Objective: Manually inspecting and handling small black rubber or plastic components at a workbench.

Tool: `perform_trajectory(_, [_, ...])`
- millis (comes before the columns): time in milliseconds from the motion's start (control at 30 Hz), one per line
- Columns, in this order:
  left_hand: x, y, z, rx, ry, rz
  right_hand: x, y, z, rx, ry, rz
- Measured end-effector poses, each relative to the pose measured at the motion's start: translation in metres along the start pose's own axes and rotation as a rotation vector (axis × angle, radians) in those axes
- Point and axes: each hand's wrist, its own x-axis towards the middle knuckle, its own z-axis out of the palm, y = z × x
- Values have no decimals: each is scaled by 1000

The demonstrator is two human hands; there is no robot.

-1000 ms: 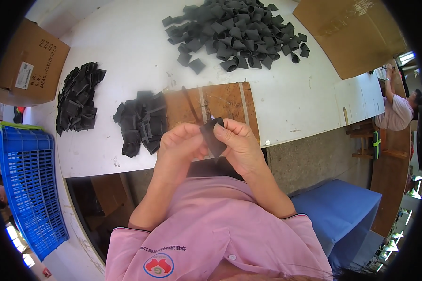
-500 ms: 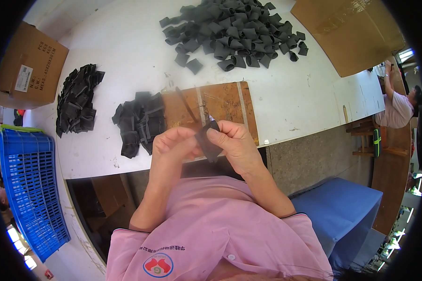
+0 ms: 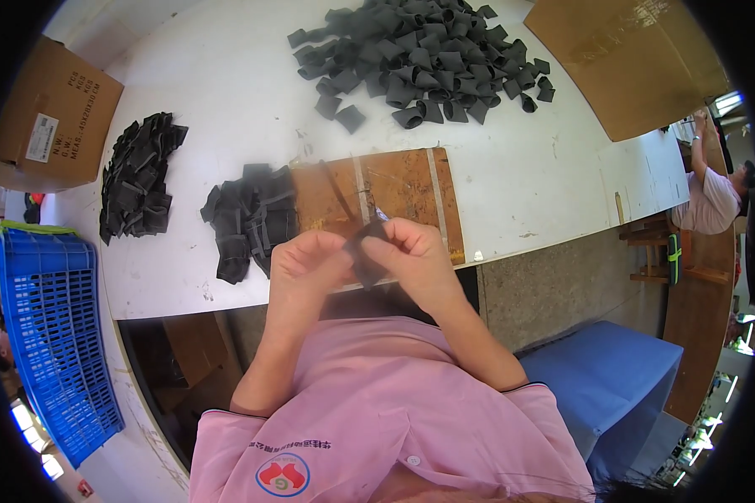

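Between my two hands is a small dark grey fabric piece (image 3: 367,270), raised just past the table's near edge and slightly blurred. My right hand (image 3: 415,258) is closed, thumb and fingers pinching the piece. My left hand (image 3: 304,267) is closed too, its fingertips meeting the piece's left edge. A small pale pointed tip (image 3: 382,215) shows just above my right fingers; what it belongs to is hidden. Beyond my hands lies a worn brown board (image 3: 411,189), with a thin dark strip (image 3: 337,189) on it. Left of the board is a heap of dark fabric pieces (image 3: 245,220).
A big pile of dark fabric loops (image 3: 428,63) covers the table's far middle. Another dark heap (image 3: 141,180) lies left. Cardboard boxes stand at far left (image 3: 54,117) and far right (image 3: 625,67). A blue basket (image 3: 59,335) is left, a blue-covered block (image 3: 604,369) right. A person (image 3: 713,197) sits far right.
My right hand has turned slightly and its thumb has shifted left over the fabric piece, so less of it shows. My left hand stays at its edge.
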Motion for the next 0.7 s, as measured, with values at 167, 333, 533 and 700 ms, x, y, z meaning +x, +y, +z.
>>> perform_trajectory(167, [-3, -2, 10, 170, 114, 139, -1, -4, 7, -691, 258, -735])
perform_trajectory(333, [1, -17, 10, 507, 171, 331, 1, -6, 12, -787, 241, -813])
perform_trajectory(533, [7, -33, 5, 934, 355, 686, 8, 0, 15, -1099, 204, -913])
perform_trajectory(700, [9, -9, 13, 342, 361, 318, 17, 10, 16, -1083, 336, -924])
